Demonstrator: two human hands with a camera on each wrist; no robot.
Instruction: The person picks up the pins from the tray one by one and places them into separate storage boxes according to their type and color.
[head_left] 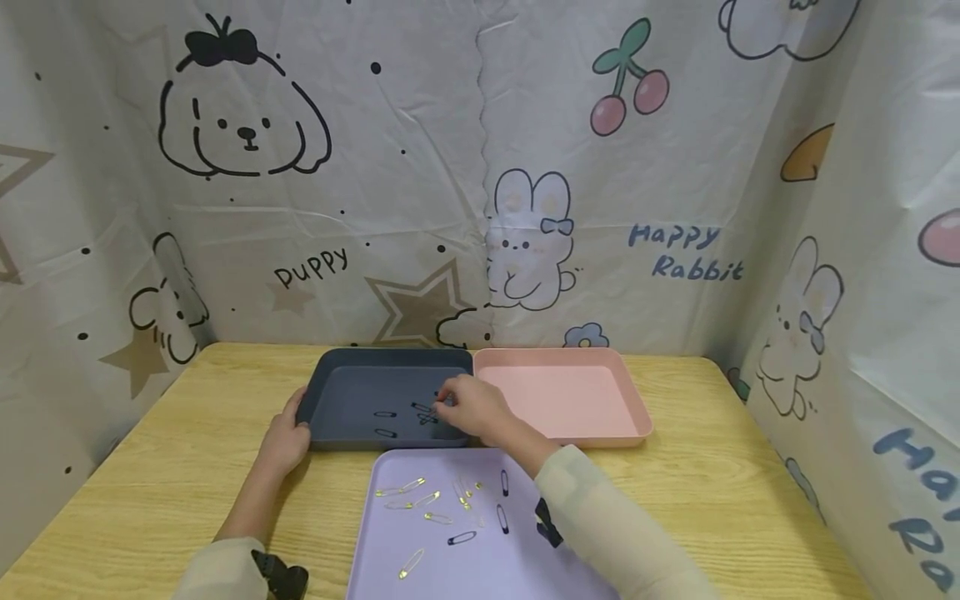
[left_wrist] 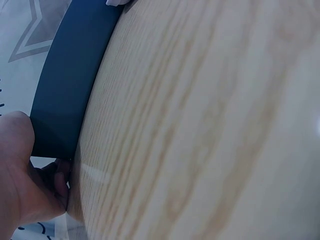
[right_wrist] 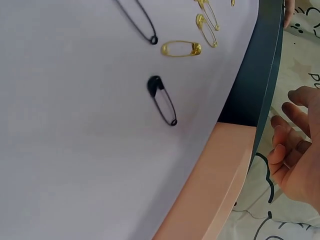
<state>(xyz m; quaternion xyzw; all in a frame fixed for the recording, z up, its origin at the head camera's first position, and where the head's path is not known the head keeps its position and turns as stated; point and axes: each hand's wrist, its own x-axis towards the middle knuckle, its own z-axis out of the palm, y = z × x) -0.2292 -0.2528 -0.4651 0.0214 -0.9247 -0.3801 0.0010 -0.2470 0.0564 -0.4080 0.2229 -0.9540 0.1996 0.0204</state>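
At the left end of the dark grey tray (head_left: 345, 392), my left hand (head_left: 285, 437) grips the wall near its front corner; the thumb and curled fingers also show in the left wrist view. My right hand (head_left: 476, 408) hovers over that tray's right part, fingers bent and thumb near the index finger. No pin shows between those fingers in the right wrist view. Beneath and left of them lie several black safety pins (head_left: 386, 414), some overlapping. Nearer me, a lilac tray (head_left: 480, 579) bears gold safety pins (head_left: 411, 564) and a few black safety pins (right_wrist: 156, 85).
A pink tray (head_left: 562, 396) stands against the dark tray's right side. All the trays rest on a wooden table (head_left: 712, 500). Printed cloth (head_left: 420, 208) hangs behind and at both sides. My right forearm (head_left: 532, 446) crosses above the pink tray's front left corner.
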